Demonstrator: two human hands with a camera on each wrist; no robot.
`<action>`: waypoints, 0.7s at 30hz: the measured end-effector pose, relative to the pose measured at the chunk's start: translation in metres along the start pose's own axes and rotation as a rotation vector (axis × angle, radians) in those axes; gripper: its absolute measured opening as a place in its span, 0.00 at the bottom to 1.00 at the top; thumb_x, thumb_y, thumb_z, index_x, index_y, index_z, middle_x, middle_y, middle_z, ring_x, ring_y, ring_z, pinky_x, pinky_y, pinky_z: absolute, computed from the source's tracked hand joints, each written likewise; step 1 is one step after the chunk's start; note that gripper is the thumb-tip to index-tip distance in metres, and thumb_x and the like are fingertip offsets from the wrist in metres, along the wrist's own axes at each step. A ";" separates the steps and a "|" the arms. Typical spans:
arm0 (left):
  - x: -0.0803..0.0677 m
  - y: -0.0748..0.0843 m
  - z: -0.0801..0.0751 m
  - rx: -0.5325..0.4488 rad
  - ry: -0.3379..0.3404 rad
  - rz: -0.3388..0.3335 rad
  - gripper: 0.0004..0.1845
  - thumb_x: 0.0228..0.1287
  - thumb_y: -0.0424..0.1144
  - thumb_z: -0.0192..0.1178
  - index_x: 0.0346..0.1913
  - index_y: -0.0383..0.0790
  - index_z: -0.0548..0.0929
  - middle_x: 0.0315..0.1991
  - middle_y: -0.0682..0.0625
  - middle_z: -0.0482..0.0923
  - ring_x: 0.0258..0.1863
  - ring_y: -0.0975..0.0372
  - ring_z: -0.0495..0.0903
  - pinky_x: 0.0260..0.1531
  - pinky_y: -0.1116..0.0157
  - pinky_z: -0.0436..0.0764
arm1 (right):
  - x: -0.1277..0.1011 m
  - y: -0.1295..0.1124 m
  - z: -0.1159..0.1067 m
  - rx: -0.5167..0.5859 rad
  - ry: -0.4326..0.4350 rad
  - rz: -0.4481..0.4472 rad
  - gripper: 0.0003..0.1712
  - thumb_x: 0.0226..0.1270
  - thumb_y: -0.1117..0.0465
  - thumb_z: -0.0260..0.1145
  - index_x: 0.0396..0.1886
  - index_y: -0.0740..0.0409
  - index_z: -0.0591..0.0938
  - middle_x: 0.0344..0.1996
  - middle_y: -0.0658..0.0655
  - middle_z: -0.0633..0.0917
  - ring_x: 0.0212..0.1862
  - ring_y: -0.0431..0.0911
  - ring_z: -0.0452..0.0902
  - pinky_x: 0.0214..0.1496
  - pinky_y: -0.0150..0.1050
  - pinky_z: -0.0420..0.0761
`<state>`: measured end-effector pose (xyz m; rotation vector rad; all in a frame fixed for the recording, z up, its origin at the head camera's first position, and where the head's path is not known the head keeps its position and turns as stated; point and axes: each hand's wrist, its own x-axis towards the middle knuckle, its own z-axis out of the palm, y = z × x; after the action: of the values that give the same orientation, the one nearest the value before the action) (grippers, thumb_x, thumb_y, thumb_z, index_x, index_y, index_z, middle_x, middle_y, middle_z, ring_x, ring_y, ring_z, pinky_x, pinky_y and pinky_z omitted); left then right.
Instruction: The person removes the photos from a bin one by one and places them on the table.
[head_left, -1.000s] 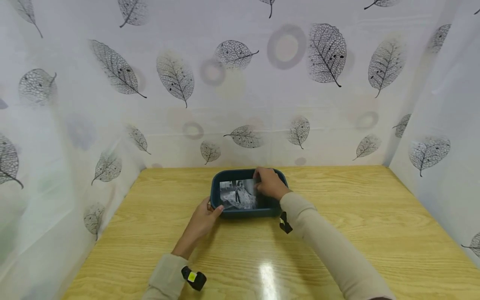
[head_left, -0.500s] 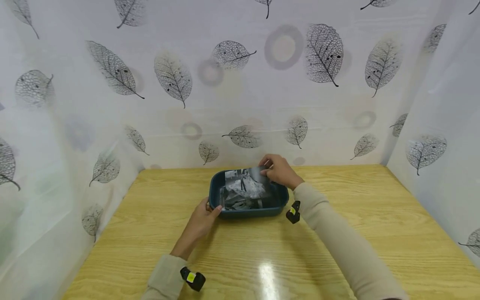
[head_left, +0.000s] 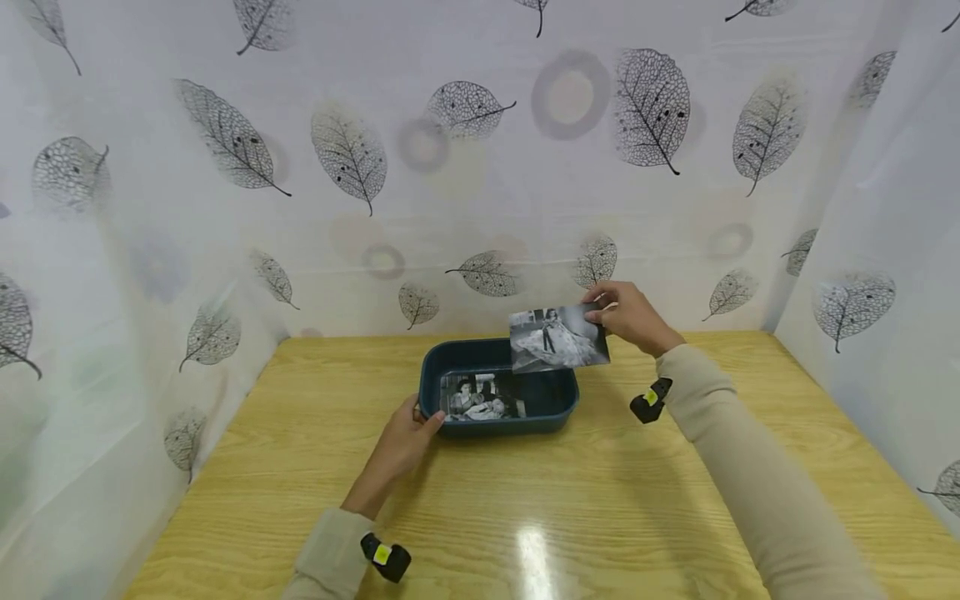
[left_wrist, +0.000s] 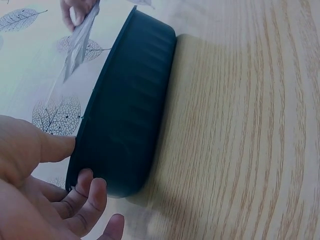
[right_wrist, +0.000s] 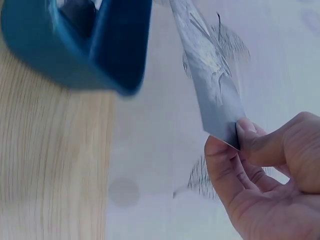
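Note:
My right hand (head_left: 633,318) pinches a black-and-white photo (head_left: 557,340) by its upper right corner, raised over the right back part of a dark teal bin (head_left: 498,428). In the right wrist view the photo (right_wrist: 212,85) slants away from the thumb and forefinger. With my left hand (head_left: 402,437) I grip the bin's front left corner, thumb over the rim and fingers beneath the outside, as the left wrist view of the hand (left_wrist: 55,185) shows. Inside the bin lies another black-and-white photo (head_left: 480,398) with seated figures, face up at the left.
The bin stands on a light wood table (head_left: 360,375) toward its back edge. Behind and at both sides hangs a pale curtain (head_left: 480,200) printed with leaves. Each sleeve cuff carries a small black wrist camera (head_left: 386,557).
My right hand has lifted the top photo out of the bin, up and to the right, uncovering the photo beneath. The left hand has kept its grip on the bin's corner.

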<state>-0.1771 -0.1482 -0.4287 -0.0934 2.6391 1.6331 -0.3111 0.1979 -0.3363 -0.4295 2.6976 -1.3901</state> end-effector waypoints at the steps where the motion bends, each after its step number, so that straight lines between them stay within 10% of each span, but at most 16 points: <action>1: 0.000 0.000 0.000 0.002 -0.001 -0.001 0.27 0.76 0.36 0.57 0.71 0.27 0.66 0.33 0.47 0.72 0.26 0.61 0.69 0.25 0.66 0.68 | -0.002 0.003 -0.005 0.002 0.004 0.005 0.15 0.75 0.70 0.61 0.57 0.71 0.77 0.47 0.70 0.77 0.43 0.56 0.80 0.40 0.40 0.84; 21: 0.000 0.002 -0.002 0.022 -0.019 0.003 0.21 0.77 0.37 0.56 0.65 0.29 0.70 0.31 0.48 0.70 0.27 0.60 0.67 0.26 0.64 0.67 | -0.042 0.098 -0.054 0.033 0.000 0.153 0.20 0.75 0.71 0.60 0.62 0.77 0.72 0.49 0.73 0.76 0.39 0.47 0.79 0.40 0.42 0.84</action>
<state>-0.1770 -0.1488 -0.4266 -0.0721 2.6439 1.5967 -0.3019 0.3061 -0.3864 -0.2158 2.6400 -1.3895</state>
